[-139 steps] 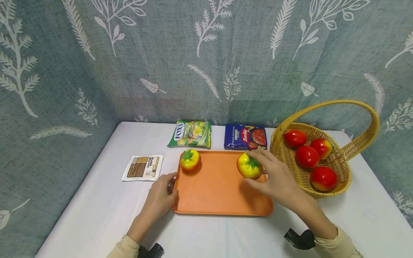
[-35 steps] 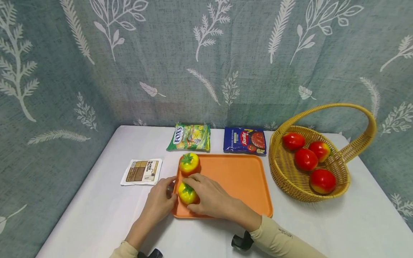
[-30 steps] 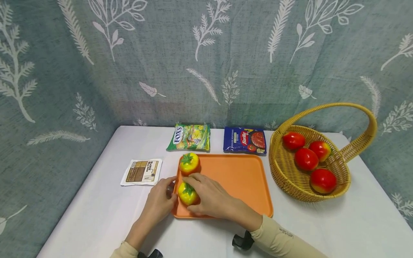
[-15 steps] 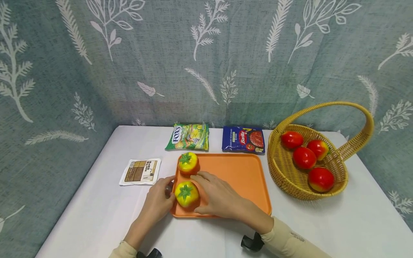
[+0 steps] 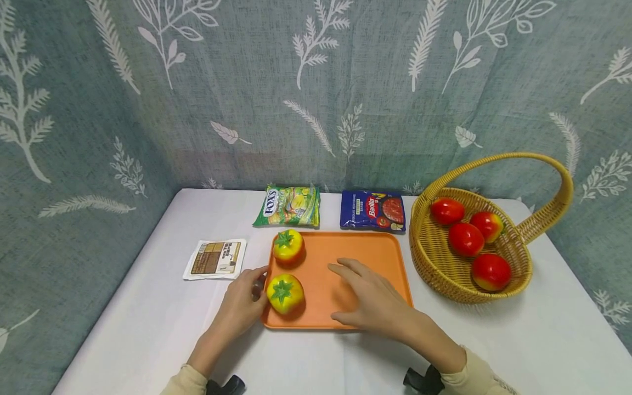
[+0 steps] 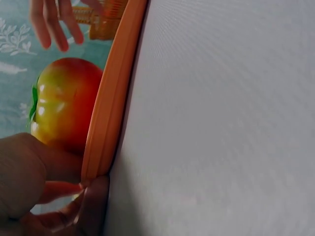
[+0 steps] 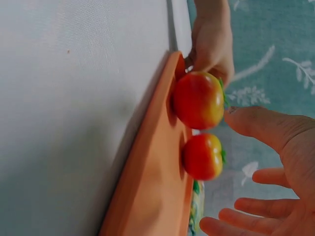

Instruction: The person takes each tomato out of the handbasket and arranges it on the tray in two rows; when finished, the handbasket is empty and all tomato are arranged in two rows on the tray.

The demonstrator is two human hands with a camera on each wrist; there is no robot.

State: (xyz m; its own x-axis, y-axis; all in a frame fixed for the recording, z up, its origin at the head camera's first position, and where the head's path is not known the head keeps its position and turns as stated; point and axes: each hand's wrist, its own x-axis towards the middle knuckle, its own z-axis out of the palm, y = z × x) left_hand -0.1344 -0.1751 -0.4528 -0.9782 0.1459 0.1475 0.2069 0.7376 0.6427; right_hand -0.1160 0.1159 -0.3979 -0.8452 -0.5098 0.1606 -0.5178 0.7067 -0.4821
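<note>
Near yellow-red tomato [image 5: 285, 294] is sitting in the near-left corner of the orange tray [image 5: 318, 258], calyx up; far tomato [image 5: 288, 246] is resting just beyond it, far-left corner. Left hand [image 5: 243, 300] is gripping the tray's left rim. Right hand [image 5: 377, 300] is hovering over the tray's right half, fingers parted wide. Fox's candy bag [image 5: 291, 207] and Barilla pouch [image 5: 372, 211] are lying beyond; wicker basket [image 5: 439, 278] is standing right, carrying four red fruits [image 5: 466, 239].

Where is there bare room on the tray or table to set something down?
On the orange tray, right of the far tomato and near tomato, partly under the right hand. On the white table, in front of the tray and in front of the basket. Crowded: the tray's left side, with both tomatoes, the left hand at its rim.
</note>
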